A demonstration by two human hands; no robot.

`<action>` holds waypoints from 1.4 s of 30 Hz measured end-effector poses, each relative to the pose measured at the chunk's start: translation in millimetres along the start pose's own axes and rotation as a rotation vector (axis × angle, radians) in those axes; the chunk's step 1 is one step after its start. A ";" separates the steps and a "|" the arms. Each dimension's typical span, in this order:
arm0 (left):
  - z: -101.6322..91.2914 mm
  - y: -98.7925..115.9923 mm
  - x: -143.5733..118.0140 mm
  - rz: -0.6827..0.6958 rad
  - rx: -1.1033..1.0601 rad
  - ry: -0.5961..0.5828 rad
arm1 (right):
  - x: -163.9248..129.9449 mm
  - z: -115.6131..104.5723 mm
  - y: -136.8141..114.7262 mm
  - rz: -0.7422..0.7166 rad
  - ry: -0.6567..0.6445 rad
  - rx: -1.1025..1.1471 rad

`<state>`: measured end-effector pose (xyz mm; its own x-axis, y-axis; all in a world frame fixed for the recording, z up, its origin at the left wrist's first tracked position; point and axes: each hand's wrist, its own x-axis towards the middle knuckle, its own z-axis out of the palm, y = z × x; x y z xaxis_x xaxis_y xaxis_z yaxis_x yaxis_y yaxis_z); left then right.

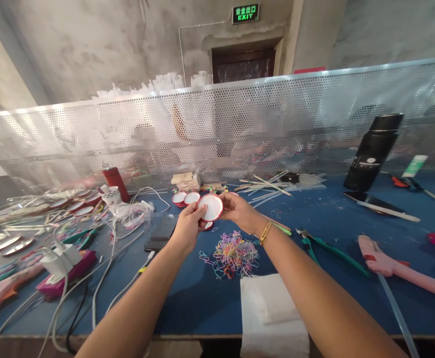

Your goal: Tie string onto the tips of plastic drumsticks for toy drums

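Note:
My left hand (189, 224) grips a small round white disc with a red rim (212, 209), thumb lying on its white face. On the disc's right edge, the fingers of my right hand (238, 213) are closed around the rim. Its white face is turned toward me, above the table. Just behind are similar red-rimmed white pieces (192, 198), and part of another (209, 226) shows below my hands. A loose pile of small colourful rubber bands (235, 254) lies on the table beneath.
Green-handled pliers (336, 252) and a pink glue gun (387, 262) lie right. A black bottle (374, 151) stands behind. Left are cables, a magenta power strip (66, 276), a red bottle (116, 183) and cluttered sticks. A white cloth (271, 311) hangs at the front; a perforated metal screen (187, 134) closes the back.

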<state>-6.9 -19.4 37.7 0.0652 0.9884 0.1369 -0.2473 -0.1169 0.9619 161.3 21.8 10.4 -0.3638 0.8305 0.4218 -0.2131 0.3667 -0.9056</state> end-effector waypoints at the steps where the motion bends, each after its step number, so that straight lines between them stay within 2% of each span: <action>1: -1.0 -0.2 0.9 0.014 0.013 -0.002 | -0.4 -2.5 -0.8 0.033 0.039 0.047; 4: -3.9 -2.8 3.9 0.095 0.131 0.021 | -1.0 -6.7 -4.4 0.119 0.174 0.100; 6: -5.0 -5.7 5.3 0.168 0.247 0.034 | -0.8 -5.5 -6.5 0.129 0.205 0.060; 10: -5.7 -11.3 6.8 0.227 0.379 0.044 | -0.1 0.6 -7.7 0.041 0.173 -0.108; 13: -6.6 -16.1 8.8 0.192 0.365 0.034 | -0.9 1.3 -7.0 -0.002 0.147 -0.212; 16: -8.2 -21.4 11.0 0.168 0.343 -0.032 | -2.2 -2.1 -6.9 -0.021 0.127 -0.298; 19: -10.7 -23.4 11.8 0.250 0.404 -0.048 | -2.7 -5.5 -6.8 -0.033 0.155 -0.402; 23: -14.6 -22.9 13.5 0.368 0.536 0.004 | -2.4 -6.3 -4.7 -0.040 0.154 -0.459; 27: -14.7 -25.3 16.4 0.300 0.519 0.003 | -2.0 -4.7 -2.5 -0.031 0.114 -0.434; 36: -2.3 -21.2 10.1 0.024 0.219 -0.028 | -0.8 -10.4 2.0 -0.113 0.213 -0.555; 42: -5.1 -24.6 12.4 0.019 0.235 -0.040 | 0.7 -14.7 7.1 -0.083 0.193 -0.485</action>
<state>-4.9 -3.8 14.5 0.1021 0.9817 0.1607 -0.0173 -0.1598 0.9870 172.8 31.1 3.5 -0.1806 0.8355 0.5190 0.2267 0.5488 -0.8046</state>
